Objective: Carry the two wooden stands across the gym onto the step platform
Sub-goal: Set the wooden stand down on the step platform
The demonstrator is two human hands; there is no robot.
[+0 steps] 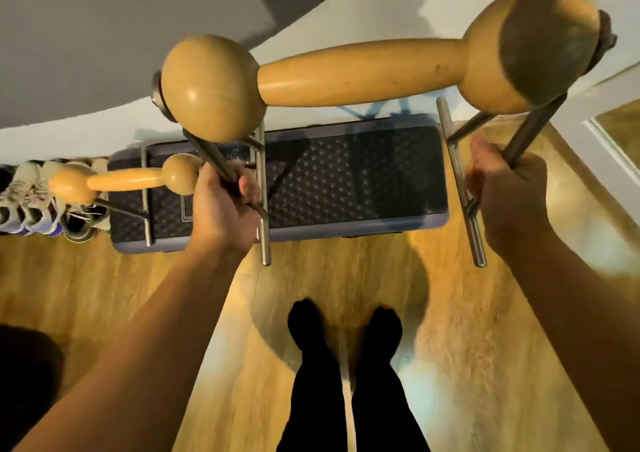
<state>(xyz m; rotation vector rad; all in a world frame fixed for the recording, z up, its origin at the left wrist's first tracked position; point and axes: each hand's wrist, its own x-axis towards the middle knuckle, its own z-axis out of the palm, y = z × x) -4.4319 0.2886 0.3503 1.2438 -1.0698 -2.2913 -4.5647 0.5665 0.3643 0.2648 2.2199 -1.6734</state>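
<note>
A large wooden stand (363, 70), a dumbbell-shaped bar on metal legs, is held up in the air over the step platform (363, 181). My left hand (225, 202) grips its left metal leg. My right hand (509, 188) grips its right metal leg. A second wooden stand (124, 181) of the same shape rests on the left end of the dark, studded platform, which lies on the floor against the white wall.
Several pairs of shoes (38, 205) line the wall left of the platform. My legs and feet (346, 347) stand on the wooden floor in front of it. A white door frame (606, 112) is at the right.
</note>
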